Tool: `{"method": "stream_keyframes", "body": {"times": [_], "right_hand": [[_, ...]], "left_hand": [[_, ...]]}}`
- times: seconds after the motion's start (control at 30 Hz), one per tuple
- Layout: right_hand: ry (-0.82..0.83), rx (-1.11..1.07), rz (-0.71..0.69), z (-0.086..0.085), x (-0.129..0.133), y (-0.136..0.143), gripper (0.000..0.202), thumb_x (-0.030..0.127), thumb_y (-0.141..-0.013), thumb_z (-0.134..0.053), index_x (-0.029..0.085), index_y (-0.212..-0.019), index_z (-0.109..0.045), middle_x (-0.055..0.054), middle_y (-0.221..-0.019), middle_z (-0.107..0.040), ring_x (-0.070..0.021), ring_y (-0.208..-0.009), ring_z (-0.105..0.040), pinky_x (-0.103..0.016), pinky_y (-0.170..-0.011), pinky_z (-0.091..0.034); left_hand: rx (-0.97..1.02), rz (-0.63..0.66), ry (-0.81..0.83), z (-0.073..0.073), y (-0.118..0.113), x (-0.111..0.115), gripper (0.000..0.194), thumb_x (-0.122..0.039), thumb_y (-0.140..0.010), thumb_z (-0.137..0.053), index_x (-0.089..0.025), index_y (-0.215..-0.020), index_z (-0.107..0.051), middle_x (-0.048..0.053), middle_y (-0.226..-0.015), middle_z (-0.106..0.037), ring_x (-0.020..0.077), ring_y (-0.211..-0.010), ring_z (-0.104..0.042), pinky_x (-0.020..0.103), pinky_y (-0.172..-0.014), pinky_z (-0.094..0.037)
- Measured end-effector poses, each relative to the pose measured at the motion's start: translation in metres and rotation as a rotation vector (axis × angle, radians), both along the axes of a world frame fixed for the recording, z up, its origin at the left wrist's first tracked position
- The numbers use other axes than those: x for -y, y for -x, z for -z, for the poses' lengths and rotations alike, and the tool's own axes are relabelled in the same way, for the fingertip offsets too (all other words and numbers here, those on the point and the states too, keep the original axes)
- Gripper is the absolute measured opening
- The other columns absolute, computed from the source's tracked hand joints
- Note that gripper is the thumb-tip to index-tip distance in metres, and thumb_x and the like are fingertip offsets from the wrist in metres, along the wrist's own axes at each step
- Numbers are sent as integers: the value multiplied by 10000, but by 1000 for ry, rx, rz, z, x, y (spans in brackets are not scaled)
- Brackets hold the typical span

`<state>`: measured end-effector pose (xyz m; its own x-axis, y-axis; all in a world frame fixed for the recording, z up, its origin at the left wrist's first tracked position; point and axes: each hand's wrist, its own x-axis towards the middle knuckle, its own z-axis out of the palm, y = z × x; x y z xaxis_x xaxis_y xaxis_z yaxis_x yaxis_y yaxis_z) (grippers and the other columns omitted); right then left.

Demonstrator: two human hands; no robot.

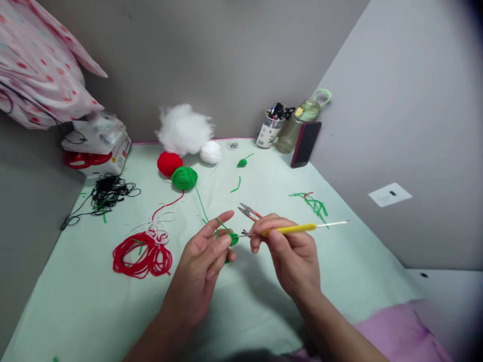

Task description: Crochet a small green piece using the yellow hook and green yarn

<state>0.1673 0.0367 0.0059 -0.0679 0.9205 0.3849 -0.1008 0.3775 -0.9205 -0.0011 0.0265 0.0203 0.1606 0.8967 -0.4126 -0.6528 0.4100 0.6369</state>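
Between the thumb and fingers of my left hand (207,254) is a small green crochet piece (234,239). Green yarn (200,201) runs from that hand's raised index finger back to a green yarn ball (184,178). My right hand (292,251) grips a yellow-handled crochet hook (292,229) like a pencil; its left tip meets the green piece, and its other metal end points right. Thread snips (249,211) with orange handles lie on the table just beyond my right hand, which partly hides them.
Red yarn ball (168,164), white yarn ball (210,152) and fluffy stuffing (184,129) sit at the back. Loose red yarn (141,255) and tangled black yarn (109,193) lie left. Green scraps (313,203) lie right. A pen cup (269,130), bottle (294,128) and phone (306,144) stand back right.
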Motion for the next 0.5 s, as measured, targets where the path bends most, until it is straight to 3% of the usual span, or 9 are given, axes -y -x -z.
{"method": "stream_keyframes", "body": {"times": [0.07, 0.2, 0.43, 0.5], "right_hand": [[77, -80, -57, 1, -2, 2, 195, 295, -1067, -598, 276, -1055, -792, -9, -841, -731, -149, -747, -669, -335, -768, -550], [138, -110, -30, 5, -2, 4, 200, 312, -1066, -607, 281, -1059, -805, -9, -830, -742, -141, -757, -684, -316, -769, -551], [135, -131, -53, 5, 1, 6, 184, 318, -1049, -634, 261, -1053, -809, -23, -897, -742, -136, -763, -711, -287, -721, -599], [129, -129, -47, 4, 1, 7, 183, 318, -1047, -636, 261, -1049, -811, -24, -897, -743, -133, -763, -717, -279, -720, -608]], "left_hand": [[-22, 8, -19, 2, -1, 1, 443, -240, -806, -863, -169, -1232, -763, -139, -512, -463, 21, -446, -205, 231, -710, -495], [-71, 41, -35, 7, -1, 3, 336, -304, -848, -827, -186, -1160, -784, -139, -494, -394, 48, -483, -228, 273, -805, -497], [-242, 58, -83, 13, -3, 4, 242, -385, -825, -837, -215, -990, -790, -84, -525, -447, 115, -607, -424, 260, -775, -452], [-253, 41, -79, 13, -5, 4, 231, -392, -827, -835, -217, -971, -786, -97, -492, -410, 114, -587, -410, 268, -787, -453]]}}
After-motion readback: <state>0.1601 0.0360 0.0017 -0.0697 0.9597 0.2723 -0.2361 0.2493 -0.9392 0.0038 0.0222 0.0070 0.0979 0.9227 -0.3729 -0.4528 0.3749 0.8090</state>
